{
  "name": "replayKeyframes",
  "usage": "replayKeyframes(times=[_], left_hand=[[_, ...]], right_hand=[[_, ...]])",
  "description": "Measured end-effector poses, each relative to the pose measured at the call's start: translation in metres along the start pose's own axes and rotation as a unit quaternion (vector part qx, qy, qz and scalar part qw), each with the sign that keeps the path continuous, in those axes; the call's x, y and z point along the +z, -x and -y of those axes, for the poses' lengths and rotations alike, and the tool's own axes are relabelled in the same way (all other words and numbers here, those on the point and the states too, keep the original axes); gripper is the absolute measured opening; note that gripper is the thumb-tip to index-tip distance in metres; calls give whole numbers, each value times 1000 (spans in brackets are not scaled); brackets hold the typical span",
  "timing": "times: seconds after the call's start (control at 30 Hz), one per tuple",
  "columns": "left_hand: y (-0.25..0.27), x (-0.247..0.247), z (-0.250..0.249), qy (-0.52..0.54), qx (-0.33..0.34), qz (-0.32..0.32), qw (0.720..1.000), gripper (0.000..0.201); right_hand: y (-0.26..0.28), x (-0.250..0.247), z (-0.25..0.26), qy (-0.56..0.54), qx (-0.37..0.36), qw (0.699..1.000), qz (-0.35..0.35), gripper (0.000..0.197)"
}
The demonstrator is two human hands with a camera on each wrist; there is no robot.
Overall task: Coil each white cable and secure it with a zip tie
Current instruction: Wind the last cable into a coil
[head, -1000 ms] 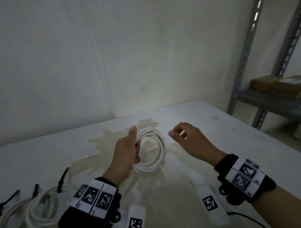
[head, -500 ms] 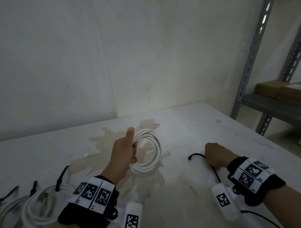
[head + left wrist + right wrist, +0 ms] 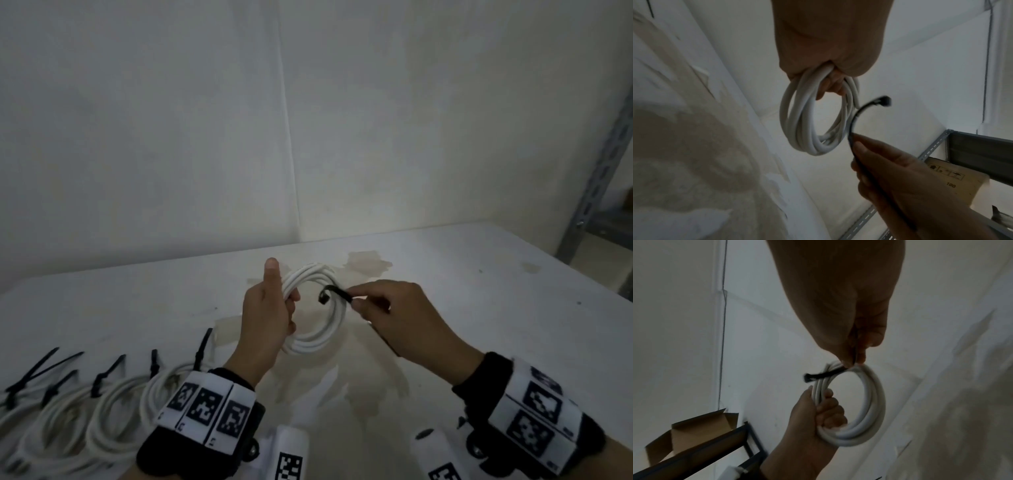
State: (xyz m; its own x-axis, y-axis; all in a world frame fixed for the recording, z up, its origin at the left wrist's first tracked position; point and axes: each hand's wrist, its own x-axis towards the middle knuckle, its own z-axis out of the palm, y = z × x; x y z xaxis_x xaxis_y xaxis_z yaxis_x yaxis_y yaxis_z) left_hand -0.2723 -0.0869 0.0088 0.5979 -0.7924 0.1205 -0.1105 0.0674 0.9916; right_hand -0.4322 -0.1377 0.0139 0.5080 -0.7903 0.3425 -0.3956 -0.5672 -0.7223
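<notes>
My left hand [image 3: 270, 308] grips a coiled white cable [image 3: 325, 334] by its left side, holding the loop upright above the table, thumb pointing up. My right hand [image 3: 383, 308] pinches a black zip tie [image 3: 337, 293] between thumb and forefinger; the tie's head end curves over the coil's right strands into the loop opening. In the left wrist view the white cable coil [image 3: 807, 129] hangs from my fist, and the zip tie [image 3: 861, 112] arcs beside it. From the right wrist view the zip tie [image 3: 824, 375] crosses the top of the cable coil [image 3: 871, 415].
Several coiled white cables [image 3: 113, 407] with black zip ties [image 3: 102, 375] lie in a row at the table's near left. The white table [image 3: 479, 308] has a brown stain at its middle. A metal shelf [image 3: 596, 192] stands to the right, with cardboard boxes [image 3: 953, 178] on it.
My right hand went down to the table at the right, took up a black zip tie, and has brought it to the coil. The left hand kept holding the coil.
</notes>
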Motion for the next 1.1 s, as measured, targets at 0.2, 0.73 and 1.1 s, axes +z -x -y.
replayKeyframes(times=[0.2, 0.73, 1.1], left_hand=[[6, -14, 1, 3, 79, -33, 996, 24], [9, -35, -1, 69, 36, 41, 996, 46], [10, -41, -7, 118, 13, 55, 991, 50]], right_hand=[[-9, 36, 19, -84, 84, 993, 7, 23], [-7, 52, 42, -251, -11, 968, 30, 16], [-5, 54, 50, -193, -199, 959, 53, 14]])
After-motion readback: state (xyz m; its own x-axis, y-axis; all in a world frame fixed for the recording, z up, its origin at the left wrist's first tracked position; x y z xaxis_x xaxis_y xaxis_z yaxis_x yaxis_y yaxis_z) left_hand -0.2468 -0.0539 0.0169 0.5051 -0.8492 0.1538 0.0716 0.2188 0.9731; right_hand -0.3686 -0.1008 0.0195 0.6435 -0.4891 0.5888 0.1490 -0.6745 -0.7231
